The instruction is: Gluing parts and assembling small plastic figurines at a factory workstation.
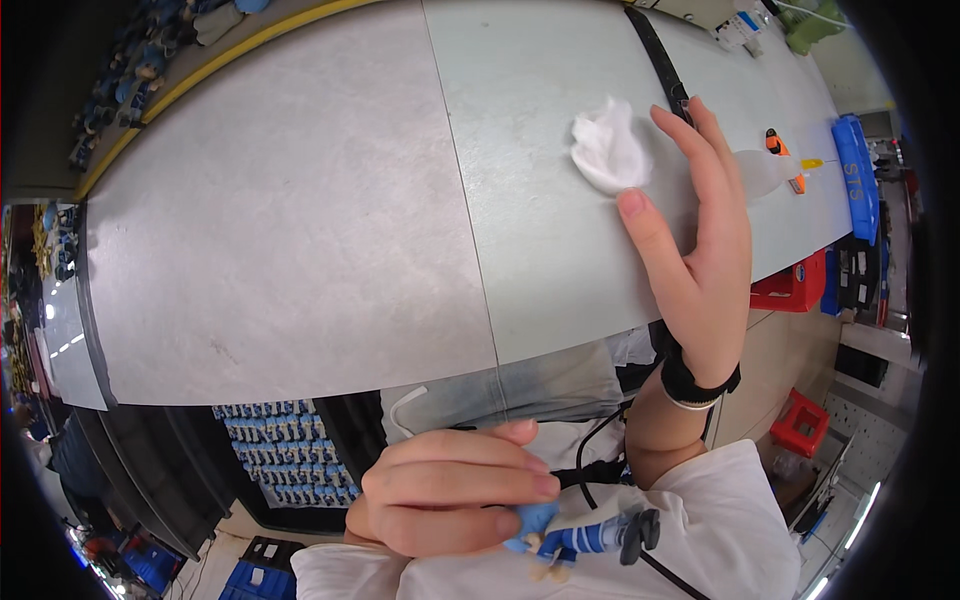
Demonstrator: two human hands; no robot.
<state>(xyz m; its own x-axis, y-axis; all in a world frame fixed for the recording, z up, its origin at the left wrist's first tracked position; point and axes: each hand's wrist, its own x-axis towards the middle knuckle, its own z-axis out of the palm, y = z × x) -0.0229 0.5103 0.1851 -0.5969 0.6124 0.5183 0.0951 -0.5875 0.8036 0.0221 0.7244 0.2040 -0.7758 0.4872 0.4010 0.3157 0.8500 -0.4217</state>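
Observation:
Low in front of my chest, my left hand (450,490) is closed, its fingers pinching a small toy figurine (590,538) by its light-blue head end. The figurine lies sideways, with blue-and-white striped clothing and dark shoes pointing right. My right hand (705,250) reaches over the right part of the table with thumb and fingers apart, a black band around its wrist. A crumpled white wad (608,148), like cotton or soft cloth, lies on the tabletop beside the thumb tip. It is not gripped.
The grey table (290,220) spans the view. Beyond my right hand lie a black strap (660,60) and an orange-and-black tool (777,143). A blue bin (855,180) stands at the right edge. Below left is a tray of blue figurines (285,455); red stools (798,425) stand right.

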